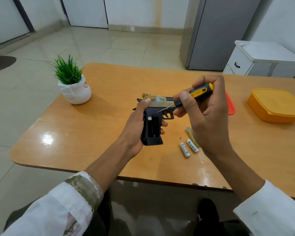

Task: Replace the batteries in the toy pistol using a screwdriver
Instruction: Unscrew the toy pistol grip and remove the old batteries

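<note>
Wooden table (109, 89) lies below both hands. Left hand (134, 126) grasps the toy pistol (152, 133) around its handle, battery bay uncovered. Right hand (209, 120) clenches the screwdriver (197, 91), tip against the frame. Two batteries (192, 145) lie at five o'clock of the pistol; plant (70, 74) at ten, yellow box (276, 106) at three.

The left hand (134, 126) curls its fingers (164, 124) round the pistol (152, 132). The right hand (211, 120), a little higher, pinches the screwdriver (199, 91) with thumb and fingers. Both forearms reach forward.
</note>
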